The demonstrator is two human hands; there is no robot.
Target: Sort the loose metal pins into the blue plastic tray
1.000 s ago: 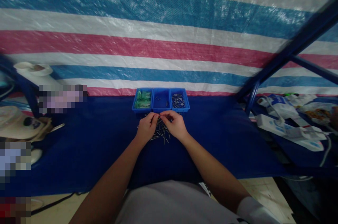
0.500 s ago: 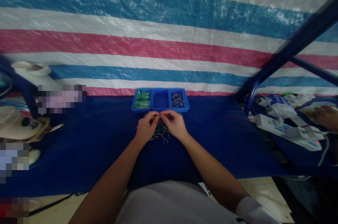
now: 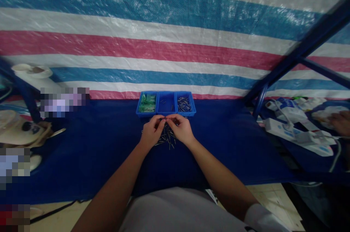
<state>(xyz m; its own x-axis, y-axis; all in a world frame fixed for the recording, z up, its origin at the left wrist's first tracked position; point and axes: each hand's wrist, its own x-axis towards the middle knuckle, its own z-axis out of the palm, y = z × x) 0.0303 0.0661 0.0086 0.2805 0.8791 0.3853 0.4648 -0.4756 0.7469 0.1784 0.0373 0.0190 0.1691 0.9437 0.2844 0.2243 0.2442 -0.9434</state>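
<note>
My left hand (image 3: 152, 130) and my right hand (image 3: 181, 128) meet fingertip to fingertip in front of a blue tray. Both are closed in a pinch, and what lies between the fingertips is too small to make out. Below them, a loose pile of thin metal pins (image 3: 168, 139) lies on the dark blue table cover (image 3: 218, 133). The three-part blue tray (image 3: 166, 114) holds green items in clear plastic (image 3: 148, 103) on the left and many slim metal pieces (image 3: 184, 104) on the right. A few pins lie in its middle compartment.
A striped plastic sheet (image 3: 164, 49) hangs behind the table. White power strips (image 3: 299, 137) with cables lie at the right, near another person's hand (image 3: 341, 122). A cap (image 3: 20, 130) and a white pipe-like object (image 3: 35, 77) are at the left. Blue metal posts (image 3: 284, 68) slant up at the right.
My two hands stay in nearly the same place, with fingertips still together. At the far right, the other person's hand has moved slightly right.
</note>
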